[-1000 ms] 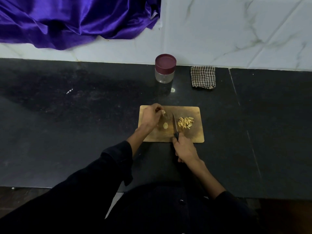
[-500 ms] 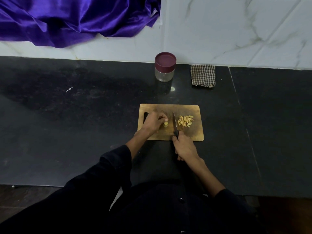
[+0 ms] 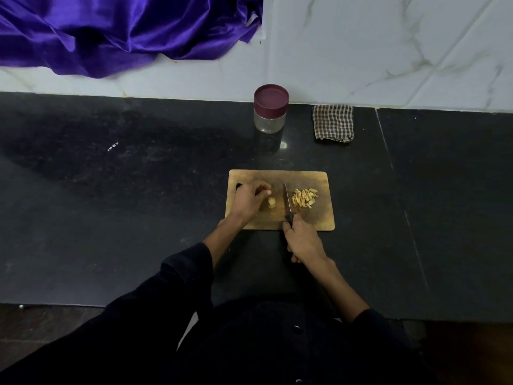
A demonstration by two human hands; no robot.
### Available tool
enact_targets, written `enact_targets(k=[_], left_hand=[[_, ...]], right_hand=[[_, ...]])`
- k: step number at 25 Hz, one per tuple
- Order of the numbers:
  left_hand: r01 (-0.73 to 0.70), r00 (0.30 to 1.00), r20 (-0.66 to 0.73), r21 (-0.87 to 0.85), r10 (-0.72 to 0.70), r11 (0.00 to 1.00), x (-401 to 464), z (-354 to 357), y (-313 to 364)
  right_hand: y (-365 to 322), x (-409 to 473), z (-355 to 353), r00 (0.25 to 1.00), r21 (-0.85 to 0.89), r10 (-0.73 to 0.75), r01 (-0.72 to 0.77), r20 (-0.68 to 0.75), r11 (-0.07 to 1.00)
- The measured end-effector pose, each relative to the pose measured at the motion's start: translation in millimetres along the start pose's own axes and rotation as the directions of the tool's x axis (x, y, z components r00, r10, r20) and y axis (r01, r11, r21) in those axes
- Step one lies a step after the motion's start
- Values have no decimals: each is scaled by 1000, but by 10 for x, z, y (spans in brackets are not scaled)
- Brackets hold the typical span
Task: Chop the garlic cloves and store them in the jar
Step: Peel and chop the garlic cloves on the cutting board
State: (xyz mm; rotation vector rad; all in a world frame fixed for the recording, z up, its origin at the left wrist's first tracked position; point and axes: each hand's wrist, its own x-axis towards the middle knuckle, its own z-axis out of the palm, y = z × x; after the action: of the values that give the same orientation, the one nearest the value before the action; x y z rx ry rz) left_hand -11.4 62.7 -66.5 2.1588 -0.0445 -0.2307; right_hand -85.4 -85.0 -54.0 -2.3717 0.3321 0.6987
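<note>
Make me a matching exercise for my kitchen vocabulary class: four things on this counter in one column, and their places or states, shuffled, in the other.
Things:
1. jar
2. knife
3. chopped garlic
4. checked cloth

Places or states:
A. piled on the cutting board, right of the blade
B. gripped by the right hand
C. folded by the wall, right of the jar
D. standing with its maroon lid on

Pairs: 1-D, 2-B, 3-A, 4-C

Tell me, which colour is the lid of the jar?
Dark maroon; the lid shows best in the head view.
</note>
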Motion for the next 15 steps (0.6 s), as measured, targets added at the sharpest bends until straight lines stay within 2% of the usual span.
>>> enact_targets(k=[4,8,15], left_hand=[[4,999,34,32,-5,999,-84,-11,-60],[-50,998,53,90,46,995,-79,11,-117],[-72,997,37,164,66,984,-96,36,-105]], right_hand=[[10,-8,1,1000,5,-17,17,-9,1000],[34,-53,-9,1000,0,-31,31,-1,1000],[16,-137,63,998,-29,-55,55,-5,998]])
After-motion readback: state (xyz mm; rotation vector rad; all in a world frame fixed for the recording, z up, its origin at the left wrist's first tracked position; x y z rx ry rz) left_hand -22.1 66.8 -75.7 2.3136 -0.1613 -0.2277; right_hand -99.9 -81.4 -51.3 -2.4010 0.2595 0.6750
